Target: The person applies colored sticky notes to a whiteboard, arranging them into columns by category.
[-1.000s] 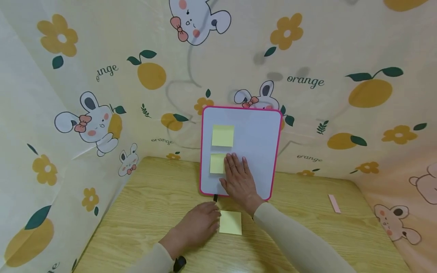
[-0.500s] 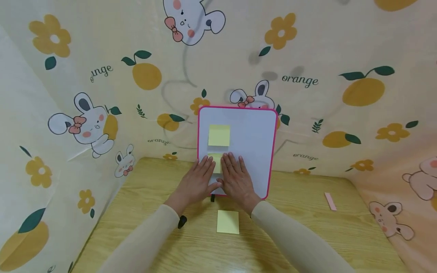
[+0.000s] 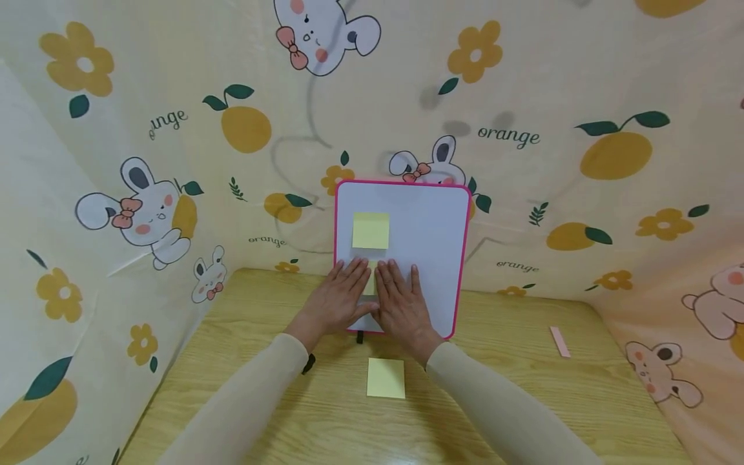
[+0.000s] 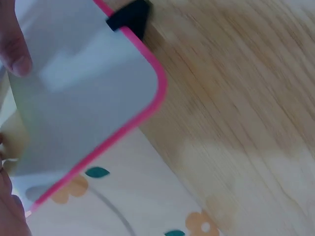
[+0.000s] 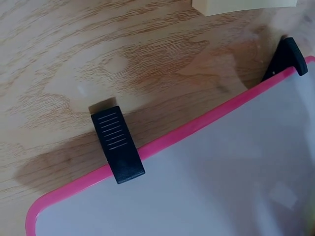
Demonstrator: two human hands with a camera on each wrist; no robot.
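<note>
patterned cloth (image 3: 383, 97) behind, left hand (image 3: 332, 300) and right hand (image 3: 403, 307) press the whiteboard (image 3: 427, 226).

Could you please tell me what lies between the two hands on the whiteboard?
In the head view, a strip of the lower yellow note on the whiteboard shows between the left hand and right hand.
</note>
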